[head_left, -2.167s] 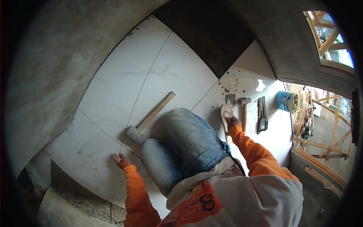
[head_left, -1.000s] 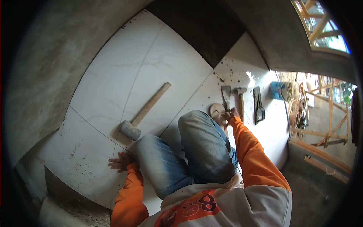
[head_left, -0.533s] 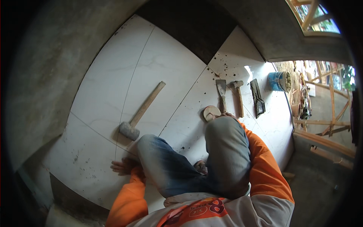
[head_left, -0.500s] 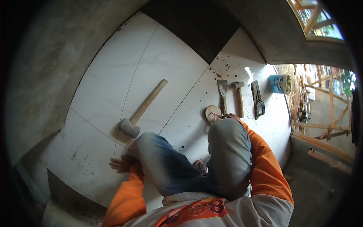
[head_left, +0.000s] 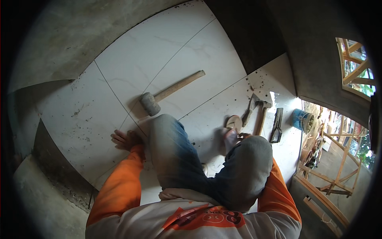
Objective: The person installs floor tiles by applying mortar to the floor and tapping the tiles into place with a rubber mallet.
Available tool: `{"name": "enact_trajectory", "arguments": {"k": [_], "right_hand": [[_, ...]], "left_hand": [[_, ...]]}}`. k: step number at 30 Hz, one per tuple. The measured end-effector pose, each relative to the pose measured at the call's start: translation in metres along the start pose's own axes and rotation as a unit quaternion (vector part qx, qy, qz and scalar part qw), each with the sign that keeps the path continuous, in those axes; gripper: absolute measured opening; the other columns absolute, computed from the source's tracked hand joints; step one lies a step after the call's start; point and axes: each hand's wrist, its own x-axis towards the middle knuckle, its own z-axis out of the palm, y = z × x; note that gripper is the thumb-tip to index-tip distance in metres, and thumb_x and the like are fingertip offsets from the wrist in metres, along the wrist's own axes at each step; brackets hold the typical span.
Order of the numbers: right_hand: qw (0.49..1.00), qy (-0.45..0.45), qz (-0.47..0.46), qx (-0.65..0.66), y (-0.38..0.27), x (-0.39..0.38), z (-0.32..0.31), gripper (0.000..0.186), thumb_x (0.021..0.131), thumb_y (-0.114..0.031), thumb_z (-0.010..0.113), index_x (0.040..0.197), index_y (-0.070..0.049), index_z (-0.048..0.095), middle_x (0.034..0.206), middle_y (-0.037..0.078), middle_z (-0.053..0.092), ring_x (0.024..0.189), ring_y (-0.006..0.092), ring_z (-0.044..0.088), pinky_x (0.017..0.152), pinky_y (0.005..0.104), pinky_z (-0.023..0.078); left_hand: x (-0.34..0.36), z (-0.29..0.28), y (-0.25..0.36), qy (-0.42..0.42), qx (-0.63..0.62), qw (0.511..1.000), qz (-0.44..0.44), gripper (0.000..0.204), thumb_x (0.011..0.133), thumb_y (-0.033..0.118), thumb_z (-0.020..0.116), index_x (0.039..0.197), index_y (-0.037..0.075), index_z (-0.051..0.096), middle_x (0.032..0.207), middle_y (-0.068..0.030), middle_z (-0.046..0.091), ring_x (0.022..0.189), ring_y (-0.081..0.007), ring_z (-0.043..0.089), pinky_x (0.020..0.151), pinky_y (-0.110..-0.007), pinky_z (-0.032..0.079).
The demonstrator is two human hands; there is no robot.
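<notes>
My left hand rests on the white floor tiles, its fingers spread and nothing in it. A little ahead of it lies a mallet with a thick grey head and a wooden handle. Mostly hidden behind my right knee, my right hand shows only a few fingers beside my sandalled foot. Whether it holds anything does not show. Close to it lie a scraper, a hammer with a wooden handle, and a dark, mortar-caked trowel.
A blue bucket stands by the tiles' right edge. Dark bare floor borders the tiles at the far side. Concrete walls rise on the left and far right. Wooden framing is to the right, and dirt specks dot the tiles.
My view has turned to the left, so the tools and bucket appear shifted right and rotated. My left hand stays spread on the tiles. More of my sandalled foot shows beside my right hand.
</notes>
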Motion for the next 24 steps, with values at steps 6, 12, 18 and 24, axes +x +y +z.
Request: {"name": "enact_trajectory", "arguments": {"k": [6, 12, 18, 24], "right_hand": [[0.93, 0.342, -0.125, 0.055, -0.032, -0.008, -0.057, 0.05, 0.081, -0.027, 0.066, 0.127, -0.012, 0.051, 0.135, 0.021, 0.044, 0.119, 0.0379, 0.047, 0.097, 0.0443, 0.041], [0.729, 0.461, -0.501, -0.069, -0.144, 0.04, -0.103, 0.066, 0.086, -0.026, 0.061, 0.144, -0.01, 0.034, 0.145, 0.026, 0.029, 0.134, 0.0445, 0.029, 0.108, 0.0541, 0.028], [0.758, 0.479, -0.385, -0.217, -0.135, 0.11, -0.138, 0.076, 0.088, -0.049, 0.049, 0.146, -0.005, 0.027, 0.153, 0.019, 0.022, 0.143, 0.0332, 0.016, 0.116, 0.0531, 0.012], [0.705, 0.705, -0.008, -0.076, -0.015, 0.119, -0.319, 0.062, 0.093, -0.03, 0.047, 0.146, -0.004, 0.029, 0.15, 0.025, 0.025, 0.14, 0.0396, 0.022, 0.114, 0.0501, 0.019]], "left_hand": [[-0.003, 0.004, -0.001, 0.06, -0.026, 0.998, 0.019, 0.068, 0.093, 0.043, 0.038, 0.149, 0.009, 0.021, 0.157, -0.0143, 0.011, 0.145, -0.0329, 0.01, 0.111, -0.06, 0.015], [0.002, 0.034, -0.014, 0.134, -0.045, 0.989, 0.048, 0.066, 0.094, 0.045, 0.033, 0.149, 0.009, 0.022, 0.156, -0.0145, 0.015, 0.143, -0.0348, 0.016, 0.109, -0.06, 0.017], [0.006, 0.05, -0.02, 0.178, -0.079, 0.979, 0.053, 0.069, 0.095, 0.051, 0.029, 0.151, 0.011, 0.017, 0.158, -0.0114, 0.012, 0.145, -0.0322, 0.013, 0.112, -0.059, 0.011], [-0.064, 0.063, 0.073, 0.096, -0.128, 0.971, -0.178, 0.074, 0.095, 0.053, 0.032, 0.151, 0.009, 0.013, 0.159, -0.0101, 0.008, 0.146, -0.0293, 0.008, 0.114, -0.056, 0.004]]}}
